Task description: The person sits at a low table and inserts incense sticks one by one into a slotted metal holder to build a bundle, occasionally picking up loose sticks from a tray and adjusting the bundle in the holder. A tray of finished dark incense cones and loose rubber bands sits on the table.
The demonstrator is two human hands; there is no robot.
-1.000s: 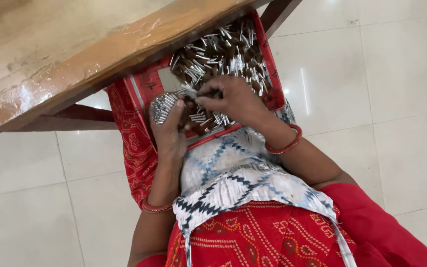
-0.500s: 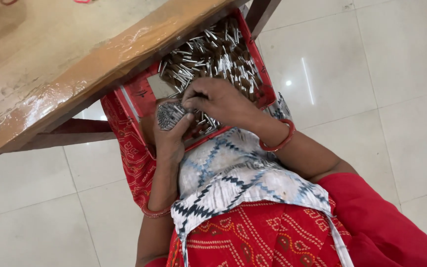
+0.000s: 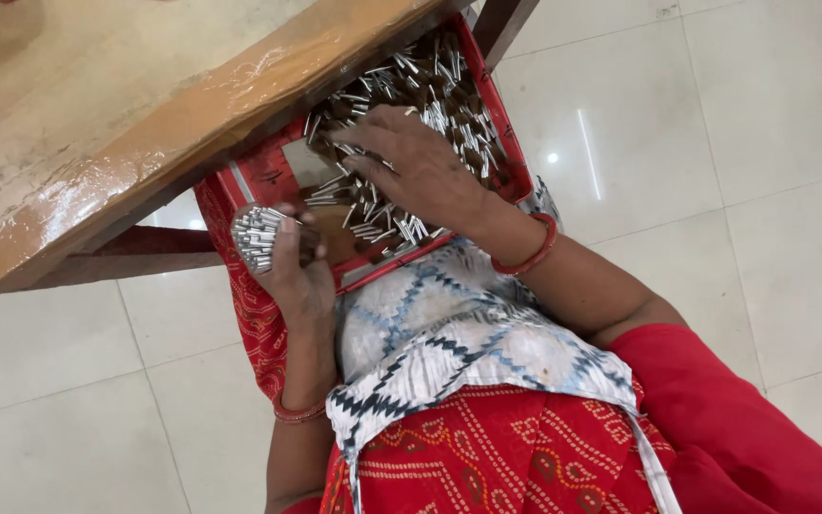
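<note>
A red tray (image 3: 516,162) rests on my lap, partly under a wooden table. It is full of several small silver metal tubes (image 3: 440,95). My left hand (image 3: 292,266) is closed around a bundle of metal tubes (image 3: 257,233), held upright at the tray's left edge. My right hand (image 3: 416,167) lies palm down with fingers spread on the loose tubes in the middle of the tray. Both wrists carry red bangles.
The wooden table (image 3: 97,114), wrapped in clear film, overhangs the far part of the tray; its dark leg (image 3: 501,24) stands at the tray's far right. A white patterned cloth (image 3: 449,333) covers my lap over red fabric. White floor tiles (image 3: 715,143) surround me.
My left hand has drawn away to the left with the bundle of tubes. My right hand has spread flat and reached further into the tray.
</note>
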